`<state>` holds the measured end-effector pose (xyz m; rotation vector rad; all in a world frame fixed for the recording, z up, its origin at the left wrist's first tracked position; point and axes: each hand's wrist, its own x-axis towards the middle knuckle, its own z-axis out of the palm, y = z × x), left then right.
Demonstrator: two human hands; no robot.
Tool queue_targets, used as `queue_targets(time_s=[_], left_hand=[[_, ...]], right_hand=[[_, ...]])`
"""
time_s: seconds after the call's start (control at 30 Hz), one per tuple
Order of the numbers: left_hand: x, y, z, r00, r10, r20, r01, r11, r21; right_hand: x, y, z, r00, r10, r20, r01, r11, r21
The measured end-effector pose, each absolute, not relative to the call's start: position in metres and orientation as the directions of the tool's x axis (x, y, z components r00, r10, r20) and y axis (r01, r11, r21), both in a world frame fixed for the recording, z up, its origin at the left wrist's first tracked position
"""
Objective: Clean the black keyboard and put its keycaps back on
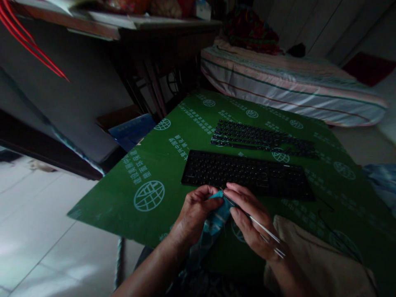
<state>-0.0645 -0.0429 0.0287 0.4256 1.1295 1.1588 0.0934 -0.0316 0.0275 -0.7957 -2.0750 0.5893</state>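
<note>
In the head view, my left hand point(196, 208) is closed, thumb and forefinger pinching a teal-blue cloth point(215, 218) that hangs down toward my lap. My right hand point(252, 218) is closed around a slim metal tool with two thin pale shafts point(266, 229), tweezers-like in form. Its front end meets the top of the cloth between both hands' fingertips. Any small piece pinched there is too dark to make out. Just beyond my fingers lies a black keyboard point(229, 169). Behind it, small black keycaps point(253, 136) are laid out in rows.
The green table point(117, 206) bears printed globes and lettering. A beige cloth point(306, 243) lies at its near right, with a dark cable point(337, 235) beside it. A wooden desk point(167, 29) stands at back left, a bed point(287, 82) behind. Red cords point(31, 41) hang at upper left.
</note>
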Motion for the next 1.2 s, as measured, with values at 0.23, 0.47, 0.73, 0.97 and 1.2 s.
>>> queue_targets(time_s=[0.23,0.47,0.73,0.97,1.2], left_hand=[[-0.062,-0.043,0.028,-0.043,0.898,-0.439,-0.443,0.376,0.814],[-0.051,-0.046,0.025,-0.259,0.895,-0.362,-0.363,0.258,0.896],[-0.051,-0.048,0.026,-0.337,0.919,-0.206,-0.126,0.173,0.977],[-0.051,-0.054,0.027,-0.325,0.94,-0.103,0.044,0.124,0.991],[-0.049,-0.06,0.027,-0.245,0.969,-0.026,0.313,0.105,0.944]], right_hand=[[0.09,-0.032,0.024,-0.438,0.702,0.561,0.315,0.705,-0.635],[0.075,-0.039,0.02,-0.272,0.728,0.629,0.376,0.682,-0.627],[0.069,-0.036,0.028,-0.2,0.791,0.578,0.384,0.606,-0.697],[0.07,-0.037,0.024,-0.186,0.775,0.604,0.411,0.619,-0.669],[0.071,-0.037,0.021,-0.197,0.76,0.62,0.446,0.632,-0.633]])
